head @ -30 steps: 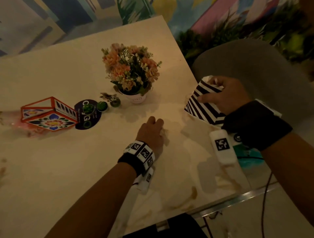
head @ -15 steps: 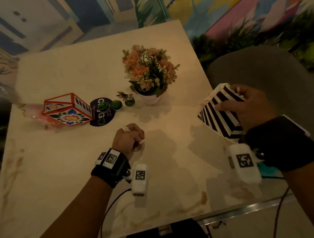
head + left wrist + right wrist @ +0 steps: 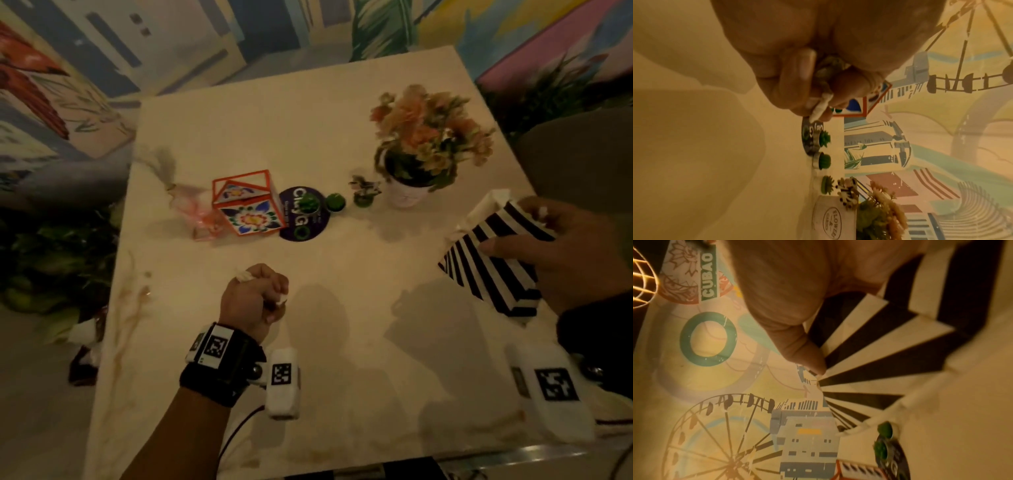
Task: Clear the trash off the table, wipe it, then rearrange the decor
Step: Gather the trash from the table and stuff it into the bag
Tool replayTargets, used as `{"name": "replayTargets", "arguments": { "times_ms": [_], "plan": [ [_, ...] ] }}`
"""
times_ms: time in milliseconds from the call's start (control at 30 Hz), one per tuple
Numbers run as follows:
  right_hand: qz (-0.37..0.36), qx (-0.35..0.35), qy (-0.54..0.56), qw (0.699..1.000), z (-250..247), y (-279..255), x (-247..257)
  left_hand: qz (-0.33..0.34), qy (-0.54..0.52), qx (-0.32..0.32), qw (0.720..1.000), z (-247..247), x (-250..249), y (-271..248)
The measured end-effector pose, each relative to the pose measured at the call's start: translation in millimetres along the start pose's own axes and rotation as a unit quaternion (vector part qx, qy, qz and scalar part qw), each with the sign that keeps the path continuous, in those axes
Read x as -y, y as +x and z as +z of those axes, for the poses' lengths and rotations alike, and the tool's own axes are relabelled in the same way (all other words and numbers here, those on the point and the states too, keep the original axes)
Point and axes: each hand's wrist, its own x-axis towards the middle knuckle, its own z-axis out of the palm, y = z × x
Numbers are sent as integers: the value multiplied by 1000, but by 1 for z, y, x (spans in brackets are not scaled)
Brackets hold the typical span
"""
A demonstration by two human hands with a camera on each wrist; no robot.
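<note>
My left hand [image 3: 255,294] is clenched just above the middle of the pale table [image 3: 308,102], gripping crumpled white paper scraps [image 3: 242,274] that poke out of the fist; the left wrist view shows the scraps [image 3: 821,107] between curled fingers. My right hand [image 3: 561,250] grips a black-and-white striped paper bag [image 3: 493,270], tilted with its mouth up, over the table's right edge. The bag [image 3: 890,340] fills the right wrist view under my thumb.
Decor stands in a row across the table: a pink vase with dried stems [image 3: 191,209], an orange-framed floral box [image 3: 246,205], a dark round coaster [image 3: 301,219] with small green succulents [image 3: 335,202], and a white pot of peach flowers [image 3: 424,144]. Brown smears [image 3: 130,308] mark the left edge.
My left hand drew back from flat on the table and closed into a fist around paper scraps. My right hand lifted the striped bag slightly and held it at the right edge.
</note>
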Motion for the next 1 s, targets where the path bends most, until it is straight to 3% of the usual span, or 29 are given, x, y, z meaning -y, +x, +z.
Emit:
{"name": "replayTargets", "arguments": {
  "times_ms": [133, 267, 333, 400, 467, 600, 700, 867, 1000],
  "plan": [
    [-21, 74, -6, 997, 56, -28, 23, 10, 18, -5, 1000, -68, -8, -12],
    [-30, 105, -19, 994, 119, -56, 41, 38, 125, -71, 989, -147, -13, -20],
    [-21, 84, -9, 996, 147, -61, 37, 73, 281, -113, 950, -189, -11, -19],
    [-6, 83, -27, 996, 167, -63, 36, 90, 465, -143, 869, -222, -12, -20],
    [-18, 114, -28, 993, 184, -64, 36, 107, 537, -158, 822, -249, -14, -29],
    [-51, 199, -57, 977, 208, -63, 39, 99, 537, -214, 810, -277, -23, -55],
    [-61, 226, -90, 968, 221, -70, 38, 71, 556, -234, 794, -295, -27, -66],
    [-53, 278, -112, 953, 232, -82, 30, 28, 587, -220, 778, -322, -23, -63],
    [-65, 287, -115, 949, 259, -93, 27, 26, 579, -204, 789, -333, -30, -50]
  ]
}}
